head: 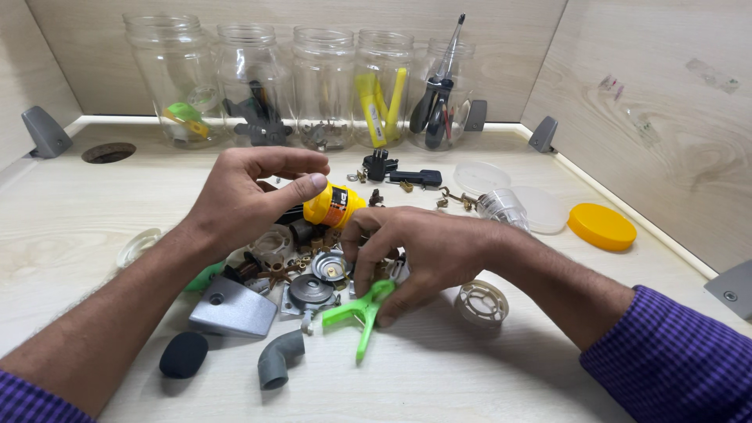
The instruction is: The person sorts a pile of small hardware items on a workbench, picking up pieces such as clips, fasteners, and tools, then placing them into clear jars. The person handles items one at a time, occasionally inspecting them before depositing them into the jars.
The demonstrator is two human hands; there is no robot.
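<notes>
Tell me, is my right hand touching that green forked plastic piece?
Touching. The head view shows the right hand with its fingers pressed on the green forked piece.

Counter (pixel 70 227): pale wood-look laminate, smooth, matt. Jars (pixel 323 78): clear glossy glass. Green Y-piece (pixel 362 312) & yellow lid (pixel 601 225): smooth plastic. Grey elbow pipe (pixel 279 360): matt plastic. Black pad (pixel 183 354): foam, rough.

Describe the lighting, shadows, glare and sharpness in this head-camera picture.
Head view: even, bright overhead light; soft shadows lie on the table under the right hand and beside the grey elbow pipe; highlights glint on the glass jars; the wide lens bows the edges; the left hand and the parts look sharp.
</notes>
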